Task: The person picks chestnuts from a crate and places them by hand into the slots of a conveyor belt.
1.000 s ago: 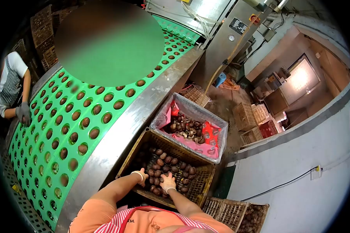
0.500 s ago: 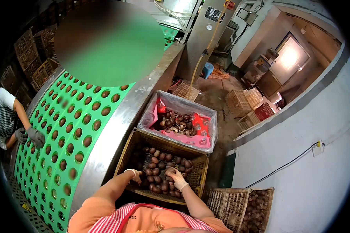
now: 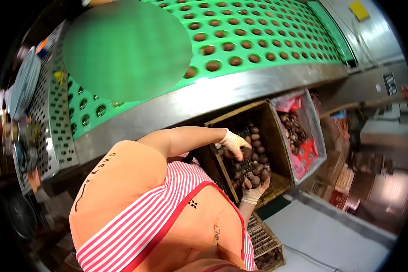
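Dark brown egg-shaped things, which look like eggs (image 3: 255,137), lie in a yellowish plastic crate (image 3: 281,156). Reaching in from the left, my left hand (image 3: 235,143) wears a pale glove, and its fingers curl round one dark egg (image 3: 246,153). At the crate's near side, my gloved right hand (image 3: 255,195) cups several eggs (image 3: 257,177) against its palm and fingers. Its fingertips are partly hidden by the eggs. Both hands are inside the crate, close to each other.
Beside the crate stands a plastic-lined bin (image 3: 322,156) with dark pieces and red-pink plastic. A metal ledge (image 3: 204,93) runs along the green perforated conveyor (image 3: 276,47), whose holes hold brown eggs. Another slatted crate (image 3: 265,240) stands low, near a pale wall (image 3: 326,231).
My view has swung round, so the crate now appears further right and turned. My left hand has moved from the crate's side in over the eggs; my right hand now cups several.
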`<state>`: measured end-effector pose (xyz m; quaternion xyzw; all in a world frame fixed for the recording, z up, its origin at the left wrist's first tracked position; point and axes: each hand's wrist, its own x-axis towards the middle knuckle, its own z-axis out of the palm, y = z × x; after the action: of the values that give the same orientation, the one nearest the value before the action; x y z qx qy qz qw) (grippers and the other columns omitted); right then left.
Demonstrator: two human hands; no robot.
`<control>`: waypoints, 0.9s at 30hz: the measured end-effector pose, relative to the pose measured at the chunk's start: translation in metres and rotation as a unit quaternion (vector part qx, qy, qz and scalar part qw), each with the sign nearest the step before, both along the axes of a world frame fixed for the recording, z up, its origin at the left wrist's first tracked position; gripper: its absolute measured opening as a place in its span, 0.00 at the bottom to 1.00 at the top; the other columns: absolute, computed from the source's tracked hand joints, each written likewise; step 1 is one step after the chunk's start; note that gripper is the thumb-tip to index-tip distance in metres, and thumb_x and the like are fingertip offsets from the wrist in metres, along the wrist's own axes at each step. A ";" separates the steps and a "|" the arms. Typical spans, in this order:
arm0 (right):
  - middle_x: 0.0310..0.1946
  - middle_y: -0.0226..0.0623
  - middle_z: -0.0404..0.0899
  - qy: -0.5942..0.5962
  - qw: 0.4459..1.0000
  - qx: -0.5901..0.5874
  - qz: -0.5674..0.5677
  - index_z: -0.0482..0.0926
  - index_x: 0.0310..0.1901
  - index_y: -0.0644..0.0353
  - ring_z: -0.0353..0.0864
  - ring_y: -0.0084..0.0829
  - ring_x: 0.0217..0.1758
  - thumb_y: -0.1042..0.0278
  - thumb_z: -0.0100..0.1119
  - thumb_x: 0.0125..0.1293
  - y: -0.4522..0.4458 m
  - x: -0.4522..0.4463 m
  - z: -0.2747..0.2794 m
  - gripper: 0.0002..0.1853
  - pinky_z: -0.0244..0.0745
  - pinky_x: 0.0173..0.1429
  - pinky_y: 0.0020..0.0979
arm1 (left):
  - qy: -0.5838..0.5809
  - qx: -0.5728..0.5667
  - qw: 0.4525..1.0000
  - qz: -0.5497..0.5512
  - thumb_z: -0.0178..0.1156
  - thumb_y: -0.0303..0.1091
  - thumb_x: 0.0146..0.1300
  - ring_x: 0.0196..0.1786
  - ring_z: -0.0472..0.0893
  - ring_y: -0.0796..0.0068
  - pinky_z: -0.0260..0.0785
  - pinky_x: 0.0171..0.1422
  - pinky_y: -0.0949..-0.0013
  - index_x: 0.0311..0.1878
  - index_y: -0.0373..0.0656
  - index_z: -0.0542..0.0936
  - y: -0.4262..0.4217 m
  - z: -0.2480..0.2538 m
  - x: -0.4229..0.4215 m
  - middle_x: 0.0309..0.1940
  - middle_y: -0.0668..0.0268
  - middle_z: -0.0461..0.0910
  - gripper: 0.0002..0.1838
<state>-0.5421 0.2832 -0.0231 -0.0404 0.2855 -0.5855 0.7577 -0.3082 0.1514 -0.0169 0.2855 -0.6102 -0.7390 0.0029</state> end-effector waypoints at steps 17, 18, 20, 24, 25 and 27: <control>0.63 0.49 0.63 0.689 0.412 -0.538 0.258 0.80 0.53 0.45 0.75 0.53 0.56 0.69 0.70 0.44 -0.160 0.486 0.059 0.29 0.75 0.58 0.43 | -0.073 -0.166 0.701 0.690 0.70 0.38 0.53 0.47 0.76 0.72 0.74 0.52 0.66 0.54 0.43 0.78 0.144 0.006 0.428 0.46 0.64 0.76 0.24; 0.64 0.49 0.62 0.698 0.368 -0.535 0.301 0.79 0.54 0.44 0.76 0.53 0.55 0.71 0.69 0.45 -0.162 0.500 0.052 0.29 0.76 0.57 0.44 | -0.140 -0.178 0.701 0.676 0.70 0.38 0.53 0.48 0.75 0.72 0.72 0.56 0.66 0.53 0.42 0.78 0.146 -0.008 0.442 0.46 0.65 0.75 0.24; 0.64 0.47 0.63 0.708 0.249 -0.540 0.382 0.80 0.54 0.41 0.77 0.51 0.56 0.72 0.69 0.47 -0.175 0.518 0.032 0.29 0.77 0.57 0.45 | -0.176 -0.205 0.705 0.656 0.73 0.39 0.51 0.52 0.77 0.64 0.71 0.60 0.63 0.51 0.43 0.80 0.151 -0.008 0.450 0.49 0.58 0.76 0.24; 0.65 0.42 0.66 0.688 0.244 -0.574 0.371 0.84 0.50 0.42 0.75 0.46 0.61 0.73 0.67 0.47 -0.193 0.545 0.059 0.24 0.76 0.61 0.43 | -0.258 -0.262 0.632 0.682 0.74 0.49 0.47 0.58 0.76 0.55 0.69 0.65 0.60 0.55 0.47 0.81 0.127 0.020 0.474 0.57 0.56 0.74 0.32; 0.67 0.39 0.65 0.665 0.233 -0.601 0.377 0.84 0.49 0.42 0.75 0.45 0.61 0.71 0.67 0.48 -0.202 0.556 0.054 0.23 0.74 0.62 0.42 | -0.279 -0.269 0.623 0.679 0.73 0.50 0.47 0.58 0.76 0.55 0.69 0.65 0.60 0.57 0.46 0.80 0.117 0.022 0.481 0.56 0.55 0.73 0.33; 0.68 0.38 0.65 0.650 0.196 -0.598 0.426 0.85 0.47 0.42 0.75 0.45 0.61 0.70 0.66 0.48 -0.213 0.581 0.048 0.20 0.74 0.63 0.42 | -0.341 -0.289 0.627 0.639 0.71 0.53 0.50 0.57 0.76 0.51 0.70 0.64 0.59 0.60 0.44 0.78 0.099 0.028 0.496 0.55 0.52 0.71 0.36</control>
<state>0.0389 0.0705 0.0246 -0.9632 0.1810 0.0631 0.1885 0.1882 0.2499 0.0110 0.8195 -0.4146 -0.1875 0.3484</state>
